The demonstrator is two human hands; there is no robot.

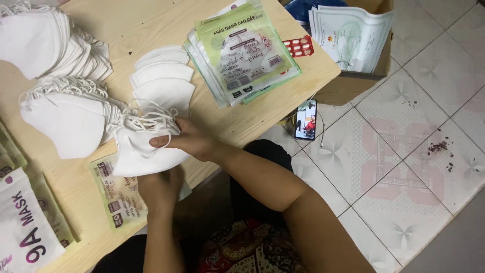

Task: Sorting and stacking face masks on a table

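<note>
My right hand (189, 140) grips the top of a small stack of white folded face masks (139, 156), fingers among their ear loops. My left hand (161, 189) is under the same stack and holds it from below, at the near edge of the wooden table (151, 20). A flat printed green-and-white packaging bag (118, 194) lies under the stack, partly hidden by my left hand. Three single white masks (162, 76) lie fanned out just beyond my hands.
Two large piles of white masks (65, 116) (45, 40) fill the table's left side. A stack of printed bags (242, 53) lies at the right, beside a red pill blister (299, 46). More bags (25, 227) sit lower left. A phone (305, 120) and a cardboard box (353, 45) rest on the tiled floor.
</note>
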